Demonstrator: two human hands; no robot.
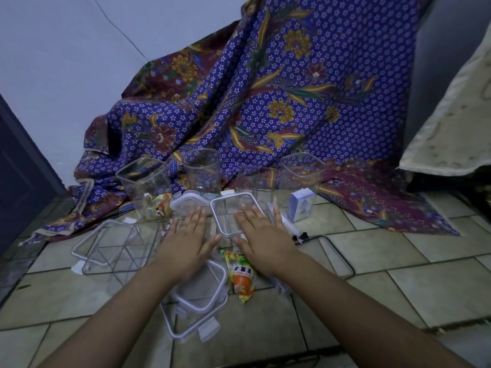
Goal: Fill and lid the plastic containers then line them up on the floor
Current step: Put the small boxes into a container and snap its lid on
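Several clear plastic containers stand on the tiled floor. One at the left (144, 181) holds colourful packets; one at the right (301, 181) holds a small white and blue box. A round one (202, 168) stands between them. An open square container (233, 208) lies just beyond my fingers. My left hand (190, 235) and my right hand (261, 235) hover flat, palms down, fingers apart, holding nothing. Clear lids with white rims (198, 296) lie stacked under my left wrist. An orange snack packet (241, 277) lies between my forearms.
A divided clear tray (117, 245) lies on the floor at the left. A purple batik cloth (265, 102) drapes the wall and floor behind the containers. A dark door (21, 168) is at the left, a pale cushion (451, 128) at the right, a dark cable (337, 251) nearby.
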